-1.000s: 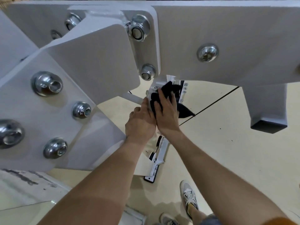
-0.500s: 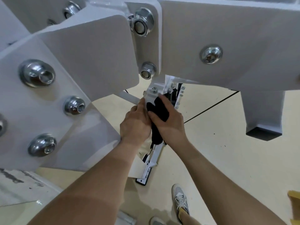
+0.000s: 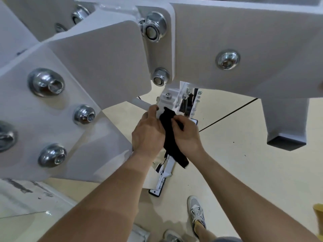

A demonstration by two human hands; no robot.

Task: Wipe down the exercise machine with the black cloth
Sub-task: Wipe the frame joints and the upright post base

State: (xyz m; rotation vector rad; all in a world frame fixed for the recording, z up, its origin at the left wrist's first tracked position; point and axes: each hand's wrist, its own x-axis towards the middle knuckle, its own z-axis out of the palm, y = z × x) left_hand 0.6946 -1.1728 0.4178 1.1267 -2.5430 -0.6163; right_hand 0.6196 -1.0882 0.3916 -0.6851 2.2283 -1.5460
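So, on the left the exercise machine (image 3: 97, 55) is all big white bolted plates. Just below, the left hand (image 3: 148, 135) sets its thumb on a small white bracket (image 3: 167, 100) — probably to steady things. Its fingers are hidden, so I can't tell if it grips anything. The black cloth (image 3: 170, 137) hangs between both hands, its top bunched against that bracket. The right hand (image 3: 187, 135) pinches it with curled fingers — looks set to rub.

The exercise machine (image 3: 244, 41) runs out past the top, left and right edges. The left hand (image 3: 148, 135) hides its own fingers, so whether they grip the black cloth (image 3: 168, 137) cannot be told; the right hand (image 3: 187, 135) covers part of the cloth. A yellow object (image 3: 318, 213) at the right edge is too cropped to name
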